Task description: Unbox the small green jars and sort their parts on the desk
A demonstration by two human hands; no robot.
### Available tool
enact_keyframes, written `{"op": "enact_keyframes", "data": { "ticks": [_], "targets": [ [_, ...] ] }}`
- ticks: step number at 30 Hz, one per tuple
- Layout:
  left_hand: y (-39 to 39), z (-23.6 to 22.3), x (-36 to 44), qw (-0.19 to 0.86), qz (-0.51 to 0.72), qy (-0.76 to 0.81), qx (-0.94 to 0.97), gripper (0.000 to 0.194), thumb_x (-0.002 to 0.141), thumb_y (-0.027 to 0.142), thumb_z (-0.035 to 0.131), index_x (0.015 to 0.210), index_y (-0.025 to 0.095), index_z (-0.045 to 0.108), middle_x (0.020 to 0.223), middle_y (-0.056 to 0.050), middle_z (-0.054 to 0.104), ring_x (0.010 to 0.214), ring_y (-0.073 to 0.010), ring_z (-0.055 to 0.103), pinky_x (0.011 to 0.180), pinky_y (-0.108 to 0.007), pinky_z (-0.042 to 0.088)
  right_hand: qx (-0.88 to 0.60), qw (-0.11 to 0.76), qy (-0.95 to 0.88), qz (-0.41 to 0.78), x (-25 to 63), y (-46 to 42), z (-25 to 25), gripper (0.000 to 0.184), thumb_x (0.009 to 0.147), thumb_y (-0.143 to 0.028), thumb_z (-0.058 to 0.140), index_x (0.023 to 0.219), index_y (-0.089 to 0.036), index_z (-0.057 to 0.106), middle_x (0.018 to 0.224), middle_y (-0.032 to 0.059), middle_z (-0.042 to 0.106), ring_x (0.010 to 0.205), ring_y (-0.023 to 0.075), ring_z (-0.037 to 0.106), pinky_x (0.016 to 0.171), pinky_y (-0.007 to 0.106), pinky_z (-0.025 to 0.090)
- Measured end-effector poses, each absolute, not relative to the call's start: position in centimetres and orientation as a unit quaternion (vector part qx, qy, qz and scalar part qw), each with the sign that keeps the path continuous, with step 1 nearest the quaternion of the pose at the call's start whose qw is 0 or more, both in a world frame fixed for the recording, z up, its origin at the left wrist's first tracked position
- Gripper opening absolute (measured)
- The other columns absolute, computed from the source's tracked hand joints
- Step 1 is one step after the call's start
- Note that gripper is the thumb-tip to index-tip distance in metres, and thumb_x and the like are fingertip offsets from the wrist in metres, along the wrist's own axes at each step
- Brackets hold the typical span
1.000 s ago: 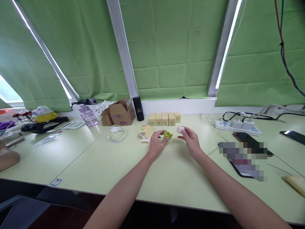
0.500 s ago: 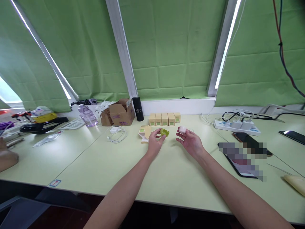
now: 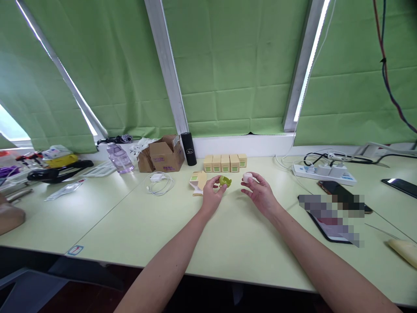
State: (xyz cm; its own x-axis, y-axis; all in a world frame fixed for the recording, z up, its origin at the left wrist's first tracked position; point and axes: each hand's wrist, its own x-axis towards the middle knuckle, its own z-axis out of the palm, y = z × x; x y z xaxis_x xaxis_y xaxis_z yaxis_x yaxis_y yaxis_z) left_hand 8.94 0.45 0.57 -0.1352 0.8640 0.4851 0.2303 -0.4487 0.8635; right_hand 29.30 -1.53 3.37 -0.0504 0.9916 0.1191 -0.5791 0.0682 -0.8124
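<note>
My left hand [image 3: 211,194] pinches a small olive-green cap-like piece [image 3: 224,180] between thumb and fingers, just above the pale green table [image 3: 137,221]. My right hand [image 3: 260,193] holds a small white round piece [image 3: 247,177] at its fingertips, a short gap to the right of the green one. An opened small beige box [image 3: 198,181] lies on the table right beside my left hand. Behind both hands stands a row of several small beige boxes [image 3: 224,163].
A white coiled cable with plug [image 3: 159,181], brown cardboard boxes [image 3: 166,155], a black cylinder [image 3: 188,148] and a purple bottle [image 3: 120,158] sit at the back left. A power strip [image 3: 324,173], phones and a tablet [image 3: 332,217] lie on the right.
The green piece was turned in my left hand and lifted slightly. My right hand opened palm-up with the white piece, then curled its fingers round it again.
</note>
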Motion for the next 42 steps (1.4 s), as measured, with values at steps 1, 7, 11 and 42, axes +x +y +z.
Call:
{"op": "enact_keyframes", "data": {
  "ticks": [1,7,11,42],
  "targets": [
    [0.4,0.6,9.0,0.263,0.601,0.455,0.602,0.040,0.083,0.030,0.076,0.121,0.021,0.071,0.116,-0.011,0.072,0.110,-0.0251,0.065,0.093,-0.039,0.050,-0.280,0.631,-0.371,0.621,29.3,-1.5,3.4,0.048,0.063,-0.045,0.095,0.101,-0.029,0.071,0.100,0.0014,0.073,0.094,0.0213,0.067,0.077,0.035,0.056],
    [0.4,0.7,9.1,0.253,0.602,0.457,0.604,0.039,0.082,0.030,0.076,0.120,0.021,0.071,0.115,-0.011,0.072,0.109,-0.0255,0.066,0.092,-0.040,0.051,-0.284,0.631,-0.380,0.614,29.2,-1.5,3.3,0.050,0.062,-0.042,0.096,0.103,-0.028,0.072,0.103,0.0009,0.070,0.093,0.0196,0.066,0.076,0.034,0.057],
    [0.5,0.6,9.1,0.244,0.599,0.458,0.610,0.039,0.082,0.031,0.076,0.119,0.021,0.071,0.115,-0.011,0.072,0.107,-0.0254,0.066,0.092,-0.040,0.051,-0.281,0.636,-0.385,0.607,29.2,-1.5,3.3,0.047,0.062,-0.040,0.096,0.102,-0.028,0.073,0.101,0.0007,0.069,0.092,0.0193,0.066,0.077,0.035,0.059],
    [0.5,0.7,8.9,0.244,0.610,0.463,0.596,0.040,0.079,0.031,0.081,0.117,0.022,0.073,0.113,-0.010,0.072,0.108,-0.0257,0.064,0.091,-0.039,0.050,-0.515,0.421,-0.746,-0.023,30.2,6.2,-0.7,0.050,0.083,-0.008,0.055,0.130,-0.026,0.060,0.112,0.0067,0.078,0.115,0.0349,0.053,0.098,0.051,0.038]
  ]
}}
